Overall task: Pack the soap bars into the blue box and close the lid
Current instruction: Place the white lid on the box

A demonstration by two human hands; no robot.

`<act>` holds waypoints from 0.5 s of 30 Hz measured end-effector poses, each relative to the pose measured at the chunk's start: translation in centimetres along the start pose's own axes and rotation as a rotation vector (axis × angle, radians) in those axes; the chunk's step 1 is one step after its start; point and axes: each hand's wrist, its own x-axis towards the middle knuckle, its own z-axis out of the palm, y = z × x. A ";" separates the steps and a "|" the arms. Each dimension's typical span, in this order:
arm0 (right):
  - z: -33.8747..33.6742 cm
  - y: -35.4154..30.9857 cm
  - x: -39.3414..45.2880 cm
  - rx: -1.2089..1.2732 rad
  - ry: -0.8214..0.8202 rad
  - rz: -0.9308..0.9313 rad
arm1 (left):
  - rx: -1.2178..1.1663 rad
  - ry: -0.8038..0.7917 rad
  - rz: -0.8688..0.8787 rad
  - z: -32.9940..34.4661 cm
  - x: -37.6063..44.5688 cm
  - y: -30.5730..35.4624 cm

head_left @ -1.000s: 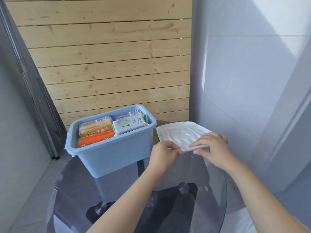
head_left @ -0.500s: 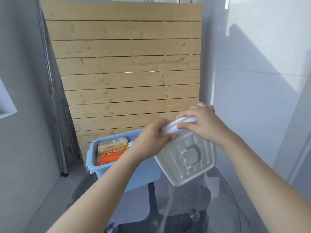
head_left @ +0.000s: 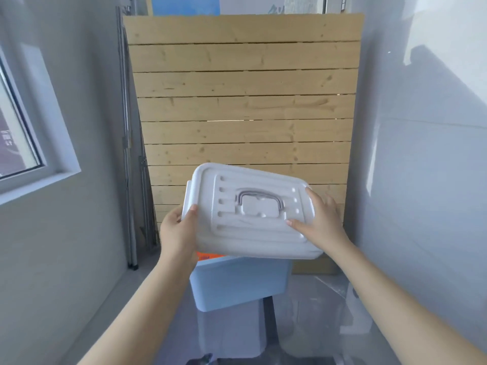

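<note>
A white lid point(head_left: 253, 230) with a grey fold-down handle point(head_left: 258, 198) hangs tilted just above the blue box point(head_left: 237, 283), top side toward me. My left hand point(head_left: 179, 233) grips its left edge and my right hand point(head_left: 321, 219) holds its right edge with fingers spread on top. Beneath the lid's near left corner shows only a sliver of an orange soap bar point(head_left: 207, 256); the other soap bars and the box's opening are hidden by the lid.
The box stands on a round glass table point(head_left: 329, 325). A wooden slatted panel point(head_left: 245, 101) leans right behind it. Grey walls close in on both sides, with a window frame point(head_left: 39, 159) on the left and folded metal stands point(head_left: 131, 180) beside the panel.
The lid came off the table on the right, was turned over so its handle faces up, and now sits above the box. The camera tilted upward.
</note>
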 end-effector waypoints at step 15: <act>4.6 0.1 3.1 0.416 -0.172 0.199 | 0.411 0.167 -0.010 -3.3 5.0 -5.4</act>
